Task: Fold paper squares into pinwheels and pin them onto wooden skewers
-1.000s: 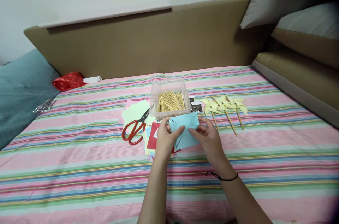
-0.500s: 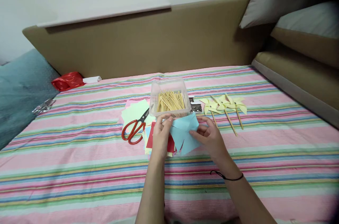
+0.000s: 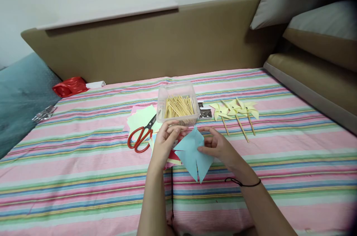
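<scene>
On the left, red-handled scissors [image 3: 149, 126] lie partly on loose papers [image 3: 141, 118], some of which the left hand [image 3: 165, 143] hides. I cannot tell if its bent fingers grip anything. Beside it, before the clear box [image 3: 177, 89], the right hand [image 3: 219, 148] pinches the slit blue paper [image 3: 190, 149], some fingertips hidden behind. Farther right, yellow pinwheels [image 3: 233, 108] overlap.

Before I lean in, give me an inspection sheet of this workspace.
Surface: striped cloth, lightly wrinkled.
Work items: slit blue paper; clear box of sticks; red-handled scissors; coloured sheets; three yellow pinwheels.
Clutter: red plastic bag at far left.
Grip: right hand pinches the blue paper's right side; left hand at its upper left, contact unclear.
Cables: thin dark line beside the left forearm, perhaps a cord.
Surroundings: brown backrest behind, cushions at right.
</scene>
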A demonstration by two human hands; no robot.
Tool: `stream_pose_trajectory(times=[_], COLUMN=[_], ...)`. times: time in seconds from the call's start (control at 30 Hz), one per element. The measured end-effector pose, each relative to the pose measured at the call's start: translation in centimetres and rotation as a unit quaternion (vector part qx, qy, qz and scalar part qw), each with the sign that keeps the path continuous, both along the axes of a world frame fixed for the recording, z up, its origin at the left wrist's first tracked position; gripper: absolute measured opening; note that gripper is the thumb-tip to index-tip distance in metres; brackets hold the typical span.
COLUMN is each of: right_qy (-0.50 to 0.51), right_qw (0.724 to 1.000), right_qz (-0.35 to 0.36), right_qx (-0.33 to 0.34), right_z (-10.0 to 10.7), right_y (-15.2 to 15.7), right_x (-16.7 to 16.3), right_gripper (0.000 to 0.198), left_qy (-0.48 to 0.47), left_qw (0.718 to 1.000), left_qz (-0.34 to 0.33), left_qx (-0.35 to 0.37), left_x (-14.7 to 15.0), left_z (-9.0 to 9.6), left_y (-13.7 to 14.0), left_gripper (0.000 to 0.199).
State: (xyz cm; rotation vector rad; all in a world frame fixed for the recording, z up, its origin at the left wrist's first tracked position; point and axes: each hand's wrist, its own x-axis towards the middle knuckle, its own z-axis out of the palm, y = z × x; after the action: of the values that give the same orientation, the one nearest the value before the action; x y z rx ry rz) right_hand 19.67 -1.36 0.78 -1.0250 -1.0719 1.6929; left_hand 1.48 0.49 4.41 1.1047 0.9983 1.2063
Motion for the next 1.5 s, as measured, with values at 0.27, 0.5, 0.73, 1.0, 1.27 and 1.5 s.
stream_pose_trajectory(times=[0.27,0.5,0.73,1.0,1.27,1.5], right_qy=[-0.017,-0.037,-0.033,-0.047,-0.049,-0.06], right_qw=[0.999,0.998,0.997,0.995,0.996,0.995], right_qz=[-0.015,-0.029,-0.047,-0.056,-0.052,-0.048], right_qx=[0.039,0.052,0.054,0.067,0.062,0.059], right_z=[-0.4,-0.5,-0.6,-0.7,-0.4,-0.3], right_y=[0.1,0.3,0.3,0.2,0.0,0.0], right_x=[0.0,0.0,-0.2,-0.4,-0.6,-0.5], right_gripper=[0.052,0.049,0.05,0.05,0.05,0.048], left_qy=[0.035,0.047,0.067,0.084,0.157,0.195], left_qw=[0.995,0.994,0.995,0.993,0.982,0.976], left_qz=[-0.092,-0.092,-0.075,-0.065,-0.097,-0.099], left_qx=[-0.009,0.029,0.004,-0.048,-0.038,-0.016], left_x=[-0.6,0.1,0.3,0.2,0.1,0.0], left_z=[-0.1,-1.0,-1.1,-1.2,-1.4,-1.7], left_y=[0.1,0.2,0.3,0.2,0.1,0.1], left_gripper=[0.032,0.039,0.041,0.047,0.043,0.039])
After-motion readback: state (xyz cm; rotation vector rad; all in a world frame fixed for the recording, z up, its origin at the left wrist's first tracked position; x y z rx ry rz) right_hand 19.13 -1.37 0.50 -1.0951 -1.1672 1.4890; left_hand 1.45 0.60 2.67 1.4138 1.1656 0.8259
